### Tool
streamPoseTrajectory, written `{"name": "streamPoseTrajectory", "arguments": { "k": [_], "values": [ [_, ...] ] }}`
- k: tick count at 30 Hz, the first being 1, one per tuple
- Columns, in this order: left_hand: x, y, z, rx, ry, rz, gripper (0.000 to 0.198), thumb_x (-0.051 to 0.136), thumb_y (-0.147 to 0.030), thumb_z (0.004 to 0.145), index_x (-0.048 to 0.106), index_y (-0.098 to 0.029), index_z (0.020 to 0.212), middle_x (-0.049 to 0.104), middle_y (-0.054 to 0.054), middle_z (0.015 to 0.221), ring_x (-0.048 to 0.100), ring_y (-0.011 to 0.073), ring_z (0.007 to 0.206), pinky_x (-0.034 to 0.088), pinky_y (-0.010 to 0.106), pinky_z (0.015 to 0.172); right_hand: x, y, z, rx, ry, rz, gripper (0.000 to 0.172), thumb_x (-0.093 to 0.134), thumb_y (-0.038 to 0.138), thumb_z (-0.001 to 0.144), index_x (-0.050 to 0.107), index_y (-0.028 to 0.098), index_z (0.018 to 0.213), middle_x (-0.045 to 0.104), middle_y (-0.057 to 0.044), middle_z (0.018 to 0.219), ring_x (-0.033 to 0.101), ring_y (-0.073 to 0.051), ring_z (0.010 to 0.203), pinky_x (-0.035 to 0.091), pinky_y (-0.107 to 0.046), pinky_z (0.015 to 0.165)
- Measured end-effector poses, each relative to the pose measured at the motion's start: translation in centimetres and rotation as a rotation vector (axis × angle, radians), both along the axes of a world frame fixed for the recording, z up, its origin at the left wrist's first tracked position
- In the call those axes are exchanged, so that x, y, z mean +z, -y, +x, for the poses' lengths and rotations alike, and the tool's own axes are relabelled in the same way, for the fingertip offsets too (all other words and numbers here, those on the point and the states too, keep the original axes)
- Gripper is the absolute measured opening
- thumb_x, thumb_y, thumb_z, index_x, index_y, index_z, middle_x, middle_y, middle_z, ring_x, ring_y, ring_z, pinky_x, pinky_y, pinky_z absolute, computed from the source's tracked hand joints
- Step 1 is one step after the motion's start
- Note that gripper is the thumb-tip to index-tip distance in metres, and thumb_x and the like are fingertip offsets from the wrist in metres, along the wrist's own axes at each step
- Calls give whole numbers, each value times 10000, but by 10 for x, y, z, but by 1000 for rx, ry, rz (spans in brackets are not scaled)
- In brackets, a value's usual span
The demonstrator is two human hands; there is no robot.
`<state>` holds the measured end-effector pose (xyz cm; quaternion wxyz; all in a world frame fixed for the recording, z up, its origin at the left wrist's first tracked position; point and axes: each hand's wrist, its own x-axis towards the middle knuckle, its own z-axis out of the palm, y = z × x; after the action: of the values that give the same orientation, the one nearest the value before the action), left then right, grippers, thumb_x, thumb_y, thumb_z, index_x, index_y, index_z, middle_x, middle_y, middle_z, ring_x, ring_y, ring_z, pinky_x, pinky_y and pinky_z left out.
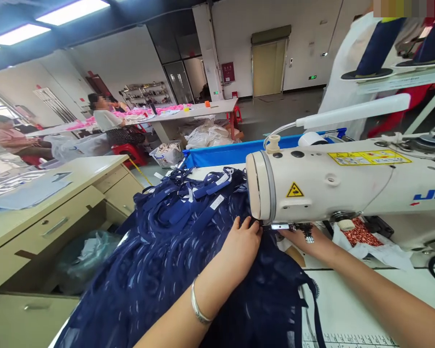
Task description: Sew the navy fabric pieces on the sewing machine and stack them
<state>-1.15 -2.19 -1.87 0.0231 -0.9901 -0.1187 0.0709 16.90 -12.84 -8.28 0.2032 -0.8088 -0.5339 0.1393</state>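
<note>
My left hand [241, 246] lies on dark navy fabric [271, 285] just left of the sewing machine's [333, 179] head, its fingers stretched and slightly apart. A silver bangle [198, 304] circles that wrist. Reaching in from the right, my right hand [304, 239] is under the machine arm beside the needle area. The head and a small black brush-like part hide its fingers, so their grip is not visible. Many navy pieces with straps and white labels [216, 202] lie heaped on the left. The needle itself is out of sight.
At left stands a cabinet [94, 193] with drawers. Behind the machine is a blue cloth trough [217, 153]. Red beads or sequins [362, 233] lie on white wrapping under the arm. Thread cones [379, 48] stand upper right. Other people sit near a long table [199, 110].
</note>
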Motion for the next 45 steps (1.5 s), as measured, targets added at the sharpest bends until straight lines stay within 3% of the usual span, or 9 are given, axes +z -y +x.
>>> {"name": "streamPoseTrajectory", "arguments": {
  "k": [3, 6, 11, 17, 23, 27, 32, 38, 45],
  "values": [
    [-3, -2, 0, -8, 13, -10, 396, 346, -85, 939, 569, -116, 1266, 583, 128, 1288, 465, 336, 1269, 343, 595, 1099, 0, -4, -4, -10, 0, 30, 449, 354, 497, 965, 622, 221, 1196, 688, -96, 1047, 613, -260, 1070, 475, -405, 921],
    [-2, -2, -1, -23, 48, 0, 384, 380, -92, 930, 570, -105, 1264, 572, 129, 1303, 467, 335, 1247, 372, 540, 1095, 0, -9, -7, 6, -28, 45, 454, 360, 501, 960, 611, 216, 1208, 688, -94, 1056, 615, -260, 1083, 482, -412, 913],
    [1, 3, -2, 24, 3, 11, 384, 404, -81, 914, 560, -135, 1262, 573, 136, 1294, 490, 334, 1195, 469, 574, 974, -11, -13, -4, -56, -95, 192, 438, 442, 530, 905, 656, 226, 1137, 704, -91, 1034, 630, -276, 1076, 495, -406, 926],
    [-1, 2, -3, 8, 41, 9, 395, 373, -81, 927, 532, -123, 1286, 574, 129, 1293, 480, 320, 1204, 469, 576, 982, -21, -14, -3, -64, -31, 292, 352, 497, 491, 884, 687, 260, 1070, 720, -63, 1006, 641, -291, 1066, 514, -405, 914],
    [-3, 1, -4, 0, 51, 5, 395, 398, -73, 909, 539, -113, 1276, 551, 126, 1328, 469, 329, 1209, 465, 600, 977, -7, -14, -6, -19, 189, 145, 315, 417, 373, 934, 718, 286, 961, 735, -36, 827, 691, -258, 924, 537, -381, 861],
    [-7, 1, -5, -9, 78, 8, 395, 398, -64, 901, 546, -114, 1264, 558, 129, 1312, 474, 329, 1195, 468, 606, 962, 1, -9, -5, 78, 418, -49, 341, 395, 248, 940, 712, 284, 1059, 734, -56, 829, 700, -241, 848, 535, -363, 838],
    [-3, 2, -4, -9, 38, -17, 393, 404, -81, 911, 525, -116, 1283, 542, 142, 1328, 466, 315, 1210, 436, 601, 1004, -18, -9, 2, 73, 526, -28, 329, 434, 212, 920, 700, 316, 1083, 724, -42, 818, 692, -246, 831, 528, -373, 829],
    [1, 1, -3, -9, 22, -15, 422, 425, -73, 892, 509, -106, 1303, 547, 120, 1327, 473, 318, 1197, 445, 601, 998, -52, -13, 14, -54, 349, 76, 167, 566, 326, 882, 712, 297, 959, 677, -23, 637, 683, -253, 758, 533, -346, 759],
    [0, 1, -3, -20, 47, -10, 438, 443, -66, 876, 514, -113, 1305, 552, 111, 1333, 473, 322, 1204, 467, 589, 981, -52, -12, 12, -68, 365, 120, 268, 484, 411, 919, 709, 277, 977, 686, -39, 632, 688, -242, 746, 540, -331, 722]
  ]
}}
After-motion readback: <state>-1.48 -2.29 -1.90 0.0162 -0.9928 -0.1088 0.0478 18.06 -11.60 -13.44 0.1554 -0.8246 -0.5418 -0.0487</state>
